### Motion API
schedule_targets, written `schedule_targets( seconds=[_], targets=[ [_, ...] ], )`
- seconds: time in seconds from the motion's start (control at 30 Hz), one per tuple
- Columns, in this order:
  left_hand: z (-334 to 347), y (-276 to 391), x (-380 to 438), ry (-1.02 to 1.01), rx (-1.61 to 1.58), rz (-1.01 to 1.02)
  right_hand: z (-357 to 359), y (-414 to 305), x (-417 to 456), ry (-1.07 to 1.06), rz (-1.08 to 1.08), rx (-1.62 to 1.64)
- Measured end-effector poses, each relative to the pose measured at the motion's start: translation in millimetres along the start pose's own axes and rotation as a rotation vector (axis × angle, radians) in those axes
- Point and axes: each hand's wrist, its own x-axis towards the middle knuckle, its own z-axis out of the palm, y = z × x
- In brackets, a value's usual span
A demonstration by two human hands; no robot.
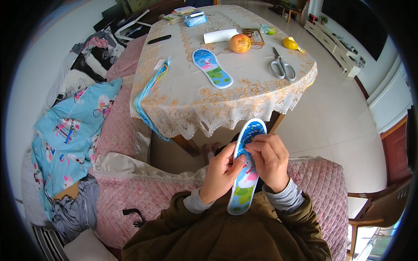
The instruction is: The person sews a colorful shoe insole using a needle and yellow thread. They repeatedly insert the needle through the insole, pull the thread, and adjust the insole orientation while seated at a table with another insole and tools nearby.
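My left hand grips the edge of a cross-stitch shoe insole, its thumb lying on the face. The insole stands tilted above my lap, with a white rim, blue at the top, a pink and white figure in the middle and green lower down. My right hand has thumb and fingertips pinched together against the blue part. Whatever may be between them is too small to make out. A second insole of like pattern lies flat on the table, left of grey-handled scissors. A hank of embroidery thread hangs over the table's near left edge.
The table wears an embroidered cloth. On it are a white roll, a round fruit, a yellow fruit, a black pen-like object and a wipes pack. Blue patterned fabric covers the sofa at left.
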Motion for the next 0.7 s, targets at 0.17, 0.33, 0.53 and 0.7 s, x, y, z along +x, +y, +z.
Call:
schedule_targets(
  seconds=[0.17,0.33,0.53,0.7],
  targets=[
    [1,1,-1,-0.046,-0.022,0.072,-2,-6,-8,0.049,-0.162,0.098],
    [-2,2,-4,-0.037,-0.054,0.069,-9,-11,-14,0.127,0.018,0.206],
    [3,4,-7,-0.046,-0.055,0.049,-5,-9,-3,0.076,-0.044,0.076],
    [6,4,-9,-0.022,0.028,0.123,-10,-10,4,0.066,-0.256,0.058]
  ],
)
